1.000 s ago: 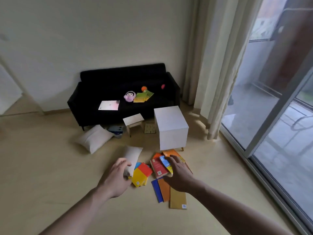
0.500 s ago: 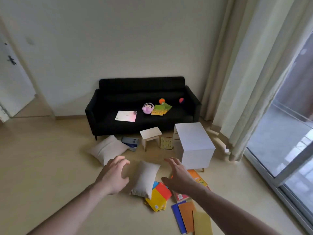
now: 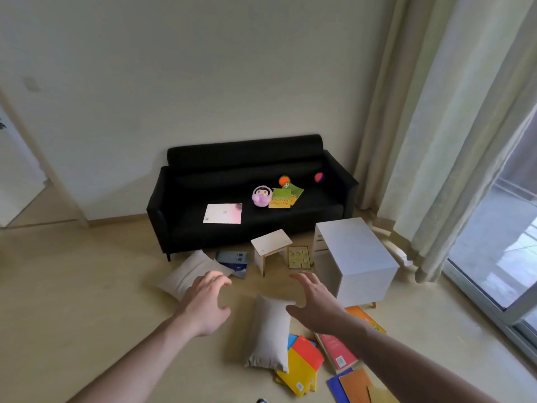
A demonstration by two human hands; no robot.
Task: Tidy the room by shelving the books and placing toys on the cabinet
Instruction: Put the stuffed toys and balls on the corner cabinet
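Note:
Several colourful books point(image 3: 305, 365) lie scattered on the floor at the lower right, next to a white cabinet point(image 3: 356, 257). On the black sofa point(image 3: 250, 205) rest a pink plush toy point(image 3: 262, 195), an orange ball point(image 3: 284, 180), a red ball point(image 3: 318, 177), green-yellow books point(image 3: 281, 197) and a pale pink book point(image 3: 223, 213). My left hand point(image 3: 206, 303) and my right hand point(image 3: 315, 303) hover open above the floor, on either side of a small beige cushion point(image 3: 270, 333), holding nothing.
A second beige cushion point(image 3: 189, 271) and dark blue books point(image 3: 234, 258) lie in front of the sofa. A small wooden stool point(image 3: 270, 247) and a yellow board point(image 3: 299, 257) stand beside the cabinet. Curtains point(image 3: 436, 141) and a glass sliding door point(image 3: 499, 242) fill the right side.
My view has risen and turned left, so the sofa sits more central. Both hands lifted away from the books on the floor and now spread over the small cushion.

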